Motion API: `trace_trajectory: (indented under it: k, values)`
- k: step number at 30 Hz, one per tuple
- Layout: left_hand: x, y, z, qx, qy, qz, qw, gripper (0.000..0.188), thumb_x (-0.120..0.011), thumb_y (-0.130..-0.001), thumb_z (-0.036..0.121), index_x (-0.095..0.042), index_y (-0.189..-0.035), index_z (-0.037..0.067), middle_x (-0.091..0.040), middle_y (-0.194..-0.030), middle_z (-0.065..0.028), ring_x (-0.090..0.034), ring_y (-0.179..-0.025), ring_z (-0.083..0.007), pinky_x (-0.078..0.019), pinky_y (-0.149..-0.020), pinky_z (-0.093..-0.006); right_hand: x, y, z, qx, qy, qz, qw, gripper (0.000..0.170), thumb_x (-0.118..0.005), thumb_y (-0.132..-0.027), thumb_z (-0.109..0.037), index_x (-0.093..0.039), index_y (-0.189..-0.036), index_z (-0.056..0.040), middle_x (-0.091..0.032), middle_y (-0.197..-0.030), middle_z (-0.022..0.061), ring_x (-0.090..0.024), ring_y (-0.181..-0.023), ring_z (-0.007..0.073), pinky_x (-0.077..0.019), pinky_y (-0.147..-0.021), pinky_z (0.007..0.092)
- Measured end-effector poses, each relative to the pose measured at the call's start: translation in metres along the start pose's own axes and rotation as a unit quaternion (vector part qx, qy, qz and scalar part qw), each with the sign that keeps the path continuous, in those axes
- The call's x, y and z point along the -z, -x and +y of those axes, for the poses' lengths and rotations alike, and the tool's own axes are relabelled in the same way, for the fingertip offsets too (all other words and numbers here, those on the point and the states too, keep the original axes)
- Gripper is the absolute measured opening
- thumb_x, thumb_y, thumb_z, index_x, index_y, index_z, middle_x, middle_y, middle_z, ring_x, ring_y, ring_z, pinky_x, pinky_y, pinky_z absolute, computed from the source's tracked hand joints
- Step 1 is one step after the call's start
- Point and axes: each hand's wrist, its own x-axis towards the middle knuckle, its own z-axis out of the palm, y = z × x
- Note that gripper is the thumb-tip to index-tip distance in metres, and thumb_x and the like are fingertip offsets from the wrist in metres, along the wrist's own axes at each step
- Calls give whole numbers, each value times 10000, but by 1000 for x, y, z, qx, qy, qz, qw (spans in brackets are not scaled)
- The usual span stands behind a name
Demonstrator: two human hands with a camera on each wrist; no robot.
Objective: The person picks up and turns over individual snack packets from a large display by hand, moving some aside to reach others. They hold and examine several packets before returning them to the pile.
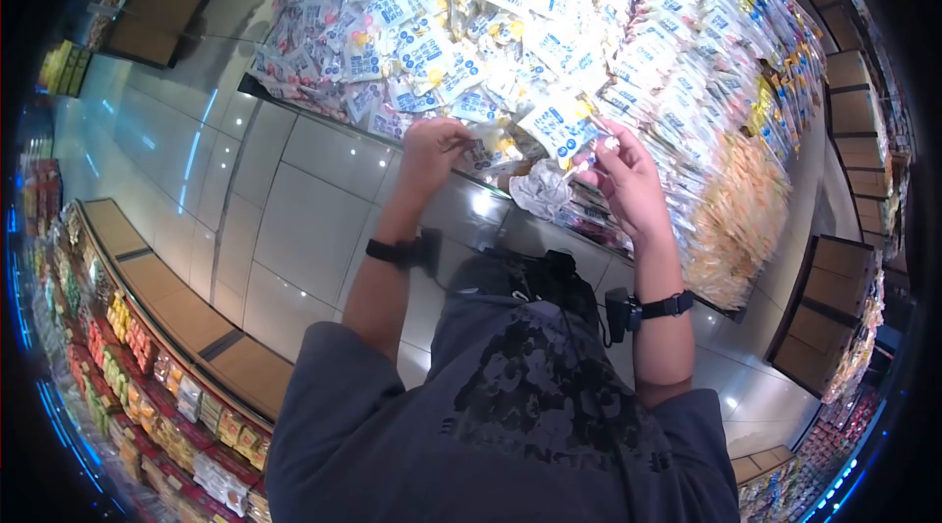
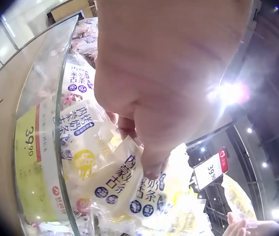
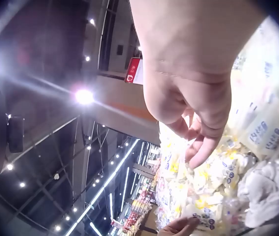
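Observation:
A heaped display of white snack packets with blue print (image 1: 422,52) lies in front of me. At its near edge my left hand (image 1: 437,150) pinches one white snack packet (image 2: 122,174), its thumb and fingers over the top in the left wrist view. To the right, my right hand (image 1: 633,180) holds another snack packet (image 1: 557,130) by its side, raised over the heap. In the left wrist view this packet (image 2: 239,196) stands up from the right fingers, with yellow on it. The right wrist view mostly hides it behind the hand (image 3: 188,98).
A crumpled clear plastic bag (image 1: 540,191) sits at the display's near edge between the hands. A glass panel (image 2: 61,123) with a yellow price label (image 2: 29,162) borders the heap. Shelves of packaged goods (image 1: 147,376) stand at the left, and cardboard-coloured boxes (image 1: 824,312) at the right.

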Motion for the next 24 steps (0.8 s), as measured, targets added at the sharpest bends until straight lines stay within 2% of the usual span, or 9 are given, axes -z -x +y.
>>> trace_trajectory:
  k: [3, 4, 8, 11, 15, 18, 21, 23, 24]
  values:
    - [-12, -5, -2, 30, 153, 65, 986, 178, -848, -793, 75, -777, -952, 42, -740, -978, -78, -684, -825, -192, -525, -757, -298, 22, 17, 0, -12, -65, -1, 998, 294, -534, -1045, -20, -527, -1337, 8, -665, -1065, 96, -717, -936, 192, -629, -846, 327]
    - [-12, -9, 4, 12, 130, 73, 989, 157, -827, -843, 67, -772, -977, 8, -732, -976, -80, -655, -853, -114, -520, -744, -262, 28, 23, 1, -10, -83, -4, 997, 293, -531, -1039, -6, -519, -1332, 8, -669, -1053, 97, -722, -941, 198, -636, -850, 337]
    - [-19, -17, 31, 115, 182, -8, 977, 91, -746, -914, -16, -717, -998, -35, -725, -992, -13, -638, -883, -46, -507, -767, -205, 47, 41, 2, 2, -121, 1, 993, 276, -527, -1011, 48, -511, -1281, -8, -673, -1040, 99, -733, -951, 219, -654, -855, 358]
    - [-34, -16, 68, 166, 354, -56, 919, 131, -735, -926, -8, -706, -1050, -38, -733, -1021, -37, -654, -886, -45, -506, -762, -182, 67, 53, 12, 23, -143, 3, 989, 272, -536, -990, 76, -517, -1245, -17, -666, -1038, 94, -728, -932, 212, -655, -866, 360]
    - [-59, -8, 111, 187, 455, -125, 862, 181, -663, -980, 15, -638, -1154, -27, -740, -1022, -74, -695, -908, -86, -543, -774, -209, 75, 74, 13, 19, -135, 47, 990, 344, -533, -972, 94, -499, -1294, -21, -665, -1097, 119, -726, -947, 222, -656, -853, 359]
    - [-75, -4, 144, 187, 463, -178, 848, 193, -618, -999, 13, -584, -1188, -6, -726, -1078, -92, -709, -942, -123, -577, -779, -247, 81, 90, 10, 44, -96, 40, 994, 476, -620, -963, 45, -425, -1395, 1, -649, -1244, 172, -728, -998, 239, -656, -832, 354]
    - [-97, 2, 158, 212, 466, -205, 834, 214, -604, -1003, 13, -546, -1209, 7, -703, -1143, -101, -703, -970, -127, -596, -771, -258, 87, 107, 0, 56, -82, 71, 993, 495, -677, -938, 38, -443, -1374, 13, -660, -1223, 164, -733, -968, 214, -651, -814, 322]
    - [-106, 6, 189, 220, 523, -239, 788, 219, -609, -1005, 24, -536, -1211, 16, -701, -1132, -94, -703, -968, -126, -594, -733, -232, 103, 111, 4, 53, -74, 94, 991, 468, -715, -913, 48, -496, -1326, 24, -676, -1194, 157, -732, -895, 170, -633, -744, 283]
    - [-113, 9, 199, 238, 510, -244, 790, 327, -609, -999, 15, -502, -1308, 25, -677, -1188, -94, -696, -1000, -122, -587, -697, -204, 111, 114, 6, 74, -56, 104, 990, 438, -727, -909, 44, -522, -1296, 29, -684, -1180, 149, -727, -862, 152, -613, -711, 267]
